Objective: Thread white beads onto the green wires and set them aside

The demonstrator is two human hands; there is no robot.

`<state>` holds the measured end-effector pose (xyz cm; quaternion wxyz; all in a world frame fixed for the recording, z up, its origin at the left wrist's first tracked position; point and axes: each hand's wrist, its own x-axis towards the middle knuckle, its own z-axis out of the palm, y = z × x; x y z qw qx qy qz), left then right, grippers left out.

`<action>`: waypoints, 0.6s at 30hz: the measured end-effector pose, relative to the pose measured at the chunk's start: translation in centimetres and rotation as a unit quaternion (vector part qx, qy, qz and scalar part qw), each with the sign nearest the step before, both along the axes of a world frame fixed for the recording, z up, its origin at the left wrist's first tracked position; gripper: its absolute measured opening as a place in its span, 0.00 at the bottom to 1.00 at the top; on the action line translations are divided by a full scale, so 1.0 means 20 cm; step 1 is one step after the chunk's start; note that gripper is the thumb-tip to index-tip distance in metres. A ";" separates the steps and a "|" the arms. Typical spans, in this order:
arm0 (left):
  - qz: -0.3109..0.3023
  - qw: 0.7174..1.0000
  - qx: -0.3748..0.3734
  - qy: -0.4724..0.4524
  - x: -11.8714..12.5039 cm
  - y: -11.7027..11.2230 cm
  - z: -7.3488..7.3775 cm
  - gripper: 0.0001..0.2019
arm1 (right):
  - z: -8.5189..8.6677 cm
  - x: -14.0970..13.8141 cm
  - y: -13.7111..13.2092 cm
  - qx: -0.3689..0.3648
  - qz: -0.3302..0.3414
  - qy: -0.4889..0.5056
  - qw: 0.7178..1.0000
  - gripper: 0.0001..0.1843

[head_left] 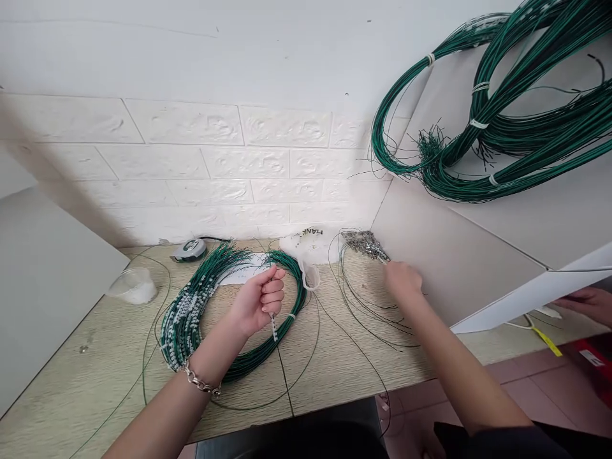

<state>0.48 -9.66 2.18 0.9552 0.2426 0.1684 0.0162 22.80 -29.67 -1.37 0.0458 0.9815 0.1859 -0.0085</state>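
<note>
My left hand (268,296) is closed in a fist around a green wire, and a short row of white sleeves (274,328) sticks out below the fingers. Underneath it lies a coiled bundle of green wires (241,366) on the table, its left side covered with many white sleeves (184,319). At the right, my right hand (402,279) is at the edge of a heap of small metal pieces (366,243). Its fingers look curled together and mostly face away, so what they pinch, if anything, is hidden.
More bundled green wires (482,121) hang over a pale panel (478,255) at upper right. A tape measure (189,250), a cup of white bits (136,287) and a white plastic bag (306,245) stand along the wall. Another person's hand (588,305) shows at far right.
</note>
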 end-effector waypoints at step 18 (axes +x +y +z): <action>0.025 0.999 -0.003 0.024 -0.01 0.03 -0.14 0.07 | -0.11 0.18 0.12 0.002 -0.109 0.049 0.993 0.19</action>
